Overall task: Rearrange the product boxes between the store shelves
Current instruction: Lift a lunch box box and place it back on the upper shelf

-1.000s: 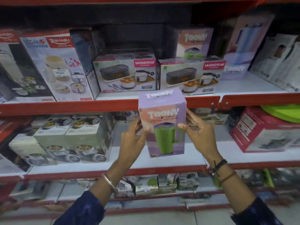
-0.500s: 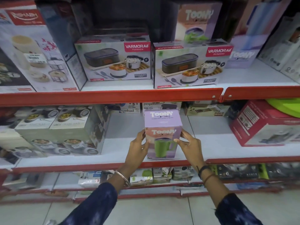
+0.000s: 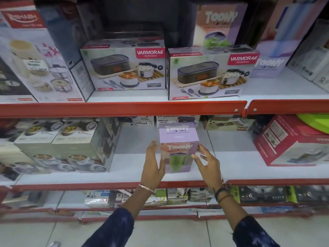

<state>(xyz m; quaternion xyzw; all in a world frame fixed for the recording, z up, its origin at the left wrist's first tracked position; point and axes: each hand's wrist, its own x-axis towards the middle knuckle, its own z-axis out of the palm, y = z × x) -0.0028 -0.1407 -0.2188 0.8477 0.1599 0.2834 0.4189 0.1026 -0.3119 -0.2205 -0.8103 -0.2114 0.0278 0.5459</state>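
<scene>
A purple Toony tumbler box (image 3: pixel 179 138) with a green mug pictured on its front stands upright on the white middle shelf (image 3: pixel 135 152), near the front edge. My left hand (image 3: pixel 153 163) lies against its left side, with the thumb on the front face. At the box's right edge my right hand (image 3: pixel 208 166) has its fingers spread and curled, at most brushing the box. A second Toony box (image 3: pixel 219 24) stands at the back of the upper shelf (image 3: pixel 124 108).
Two Varmora lunch-box cartons (image 3: pixel 124 68) (image 3: pixel 208 73) sit side by side on the upper shelf. On the middle shelf are stacked green-grey lunch-set boxes (image 3: pixel 71 145) at the left, a red box (image 3: pixel 284 139) at the right and Pexpo boxes (image 3: pixel 178 119) behind.
The purple box has come down from in front of the upper shelf's edge and now stands on the middle shelf. My right hand's fingers have loosened from its side.
</scene>
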